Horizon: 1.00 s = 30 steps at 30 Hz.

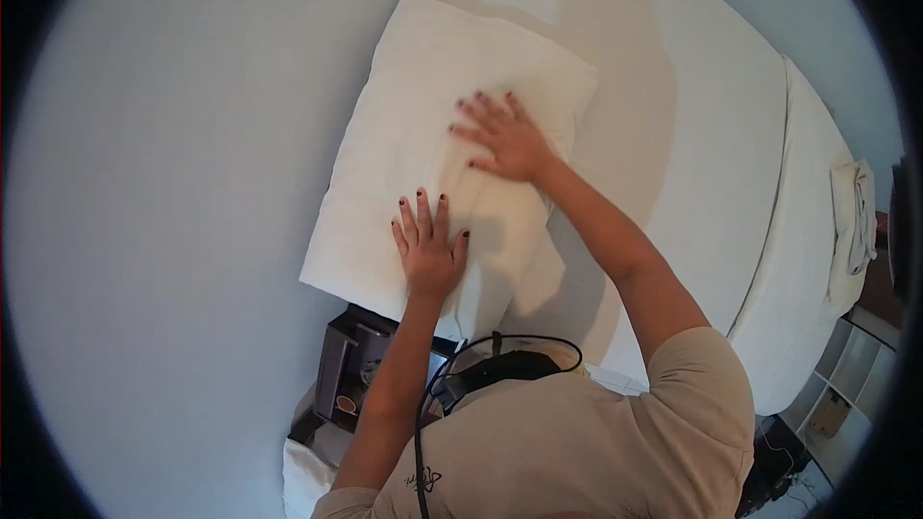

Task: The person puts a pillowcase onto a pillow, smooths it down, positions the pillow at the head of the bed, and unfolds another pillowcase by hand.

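A large white pillow (413,86) lies at the head of the bed, along the wall. My left hand (431,255) rests flat on the pillow's near half, fingers spread. Farther up, my right hand (505,139) is also on the pillow, palm down with its fingers apart and slightly blurred. Shallow creases run across the pillow cover between and around my hands. Neither hand grips anything. The white bed sheet (711,135) stretches out to the right of the pillow.
A dark bedside unit (336,365) with small items inside stands below the pillow. Folded white cloth (851,221) lies at the bed's far right. White shelving (846,375) is at the lower right. A black cable (420,423) hangs across my shirt.
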### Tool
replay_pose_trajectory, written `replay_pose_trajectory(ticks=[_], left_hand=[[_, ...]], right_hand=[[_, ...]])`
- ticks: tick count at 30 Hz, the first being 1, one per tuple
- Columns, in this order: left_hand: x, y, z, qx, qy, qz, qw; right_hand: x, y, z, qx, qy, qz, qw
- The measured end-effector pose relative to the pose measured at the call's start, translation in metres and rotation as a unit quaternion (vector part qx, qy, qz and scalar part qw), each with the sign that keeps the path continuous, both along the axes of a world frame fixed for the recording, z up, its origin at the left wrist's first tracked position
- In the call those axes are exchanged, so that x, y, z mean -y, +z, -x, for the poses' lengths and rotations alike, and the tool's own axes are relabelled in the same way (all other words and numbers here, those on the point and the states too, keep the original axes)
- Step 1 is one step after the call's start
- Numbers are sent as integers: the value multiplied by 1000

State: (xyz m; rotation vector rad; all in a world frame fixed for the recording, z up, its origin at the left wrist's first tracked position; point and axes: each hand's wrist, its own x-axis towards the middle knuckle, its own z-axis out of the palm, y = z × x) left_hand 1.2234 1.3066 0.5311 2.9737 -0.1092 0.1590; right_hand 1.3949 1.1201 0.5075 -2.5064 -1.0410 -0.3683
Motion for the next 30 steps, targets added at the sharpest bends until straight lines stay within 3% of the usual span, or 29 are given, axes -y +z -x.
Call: replay_pose_trajectory(ticks=[2, 5, 8, 10, 11, 13, 16, 19, 21, 22, 24, 26, 28, 29, 30], left_hand=[[1, 1, 5, -7, 2, -1, 1000], [1, 2, 2, -8, 1, -3, 1000], [1, 0, 2, -1, 1, -2, 1000], [-1, -6, 4, 3, -4, -3, 1000], [-3, -9, 5, -17, 0, -3, 1000], [-4, -9, 4, -52, 0, -21, 998], [-2, 3, 3, -28, -15, 2, 999], [1, 7, 4, -13, -27, 10, 999], [2, 11, 5, -30, -29, 5, 999], [4, 13, 9, -32, -34, 5, 999], [3, 18, 19, -32, -47, 1, 998], [7, 26, 33, -60, -86, 1, 994], [3, 10, 78, -64, -132, -4, 989], [3, -6, 101, -88, -155, 11, 984], [8, -8, 109, -117, -178, 27, 977]], right_hand=[[8, -2, -20, 10, -17, 13, 1000], [0, 3, -35, 29, -169, -21, 985], [-41, 35, -13, 8, -160, -115, 980], [-63, 41, 17, -13, 59, -56, 997], [-65, 38, 26, -11, 57, -57, 997], [-67, 23, 32, -25, 259, 32, 965], [-53, 16, -9, 38, 214, 15, 976], [-23, 35, -51, 55, -6, 33, 998], [-7, 41, -83, -43, -215, 50, 974], [2, 42, -94, -45, -220, 51, 973], [14, 30, -104, -151, -454, -114, 871], [32, 23, -76, -73, -445, -324, 832], [39, -17, 7, -27, -461, -489, 740], [33, -24, 56, -142, -526, -510, 666], [30, -67, 71, -239, -498, -595, 584]])
